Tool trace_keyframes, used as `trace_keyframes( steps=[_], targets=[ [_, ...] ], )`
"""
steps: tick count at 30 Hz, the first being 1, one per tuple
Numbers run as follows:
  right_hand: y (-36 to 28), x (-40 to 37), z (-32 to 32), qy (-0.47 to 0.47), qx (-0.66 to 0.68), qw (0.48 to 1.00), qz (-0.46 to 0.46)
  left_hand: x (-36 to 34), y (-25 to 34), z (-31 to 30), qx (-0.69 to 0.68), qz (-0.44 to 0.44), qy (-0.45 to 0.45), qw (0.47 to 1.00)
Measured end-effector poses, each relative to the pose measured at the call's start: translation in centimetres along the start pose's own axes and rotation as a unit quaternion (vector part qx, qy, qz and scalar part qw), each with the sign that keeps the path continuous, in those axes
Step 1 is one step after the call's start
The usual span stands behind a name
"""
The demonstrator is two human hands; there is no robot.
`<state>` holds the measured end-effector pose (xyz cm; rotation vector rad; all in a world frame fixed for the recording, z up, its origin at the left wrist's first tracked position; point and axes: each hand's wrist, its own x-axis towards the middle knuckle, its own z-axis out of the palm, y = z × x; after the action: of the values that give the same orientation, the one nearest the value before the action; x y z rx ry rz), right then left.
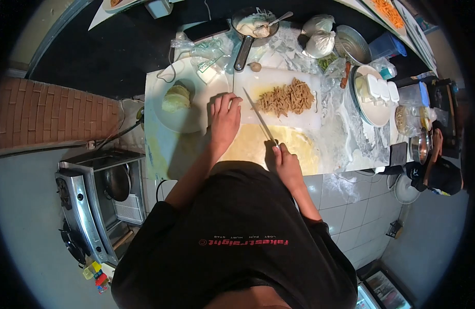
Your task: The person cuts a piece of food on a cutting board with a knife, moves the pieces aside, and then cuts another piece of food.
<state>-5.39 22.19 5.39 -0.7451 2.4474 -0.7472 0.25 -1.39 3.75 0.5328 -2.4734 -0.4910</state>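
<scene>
My right hand [287, 159] is wrapped round the handle of a long knife [259, 114], whose blade points up and left over the white cutting board [278, 76]. On that board, right of the blade, lies a heap of brown sliced food [294, 96]. My left hand [226, 117] rests at the board's left edge, fingers slightly apart, holding nothing visible. Left of it, a pale green cabbage-like piece [176, 98] sits on a large round pale plate [169, 121]. A small round brownish item [255, 67] lies at the board's top edge.
Behind the board stands a pan [243, 53] with white contents and a spoon. White plastic bags [320, 44], a metal bowl [352, 43] and a plate with white containers [374, 116] are at the right. A stove [82, 211] is at left; another person [438, 172] works far right.
</scene>
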Motion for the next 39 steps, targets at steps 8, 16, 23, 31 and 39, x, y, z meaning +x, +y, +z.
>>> trace_keyframes(
  steps=[8,16,23,31,39],
  targets=[
    [0.2,0.3,0.5,-0.018,-0.032,0.999,-0.019,0.0,-2.5,1.1,0.087,0.009,-0.011,0.996],
    [0.3,1.0,0.0,0.005,0.006,1.0,0.022,0.2,-2.0,1.7,-0.061,0.025,-0.056,0.996],
    [-0.3,0.8,1.4,-0.015,0.039,0.999,0.008,-1.1,-1.8,2.0,-0.038,-0.03,-0.015,0.999],
    [-1.3,0.6,1.7,-0.022,0.013,1.0,0.006,-1.1,-1.1,2.4,-0.05,-0.052,0.023,0.997],
    [-1.5,0.4,1.9,-0.018,-0.004,1.0,0.005,-1.5,-1.2,3.0,-0.043,-0.048,0.033,0.997]
  ],
)
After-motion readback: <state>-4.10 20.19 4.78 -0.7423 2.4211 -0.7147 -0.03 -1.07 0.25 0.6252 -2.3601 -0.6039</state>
